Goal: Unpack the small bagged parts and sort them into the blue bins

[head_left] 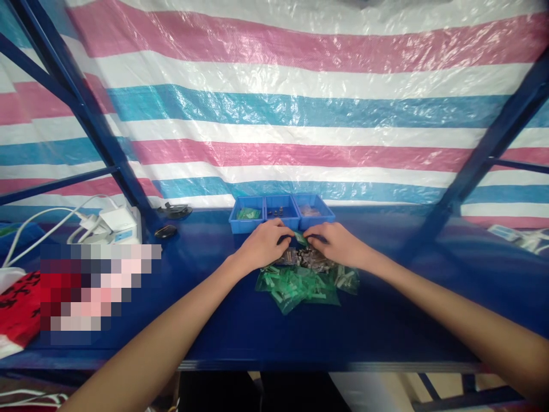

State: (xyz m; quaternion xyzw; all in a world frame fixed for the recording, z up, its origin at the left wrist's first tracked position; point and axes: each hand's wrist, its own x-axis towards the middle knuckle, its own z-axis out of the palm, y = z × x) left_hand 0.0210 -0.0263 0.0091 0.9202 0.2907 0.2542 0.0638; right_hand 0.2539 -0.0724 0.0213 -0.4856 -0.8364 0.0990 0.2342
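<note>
My left hand [266,245] and my right hand [338,245] face each other over the table, fingers curled inward. Their fingertips are closed on the edges of a small green plastic bag [301,238]. Just below it lies a heap of small metal parts [315,260], seemingly in clear bags. Nearer to me are green plastic bags [295,286] with pale, stick-like pieces inside, and a clearer bag [346,279] sits at the right of the heap. Behind my hands stand three joined blue bins [246,226]; green bags, small dark parts and clear packets lie in them.
The blue table [206,337] ends at a front edge close to my body. At the left are a power strip with white plugs and cables [120,223], a black mouse [166,231] and a red bag [21,303]. Blue frame posts [493,131] and a striped sheet [300,109] stand behind.
</note>
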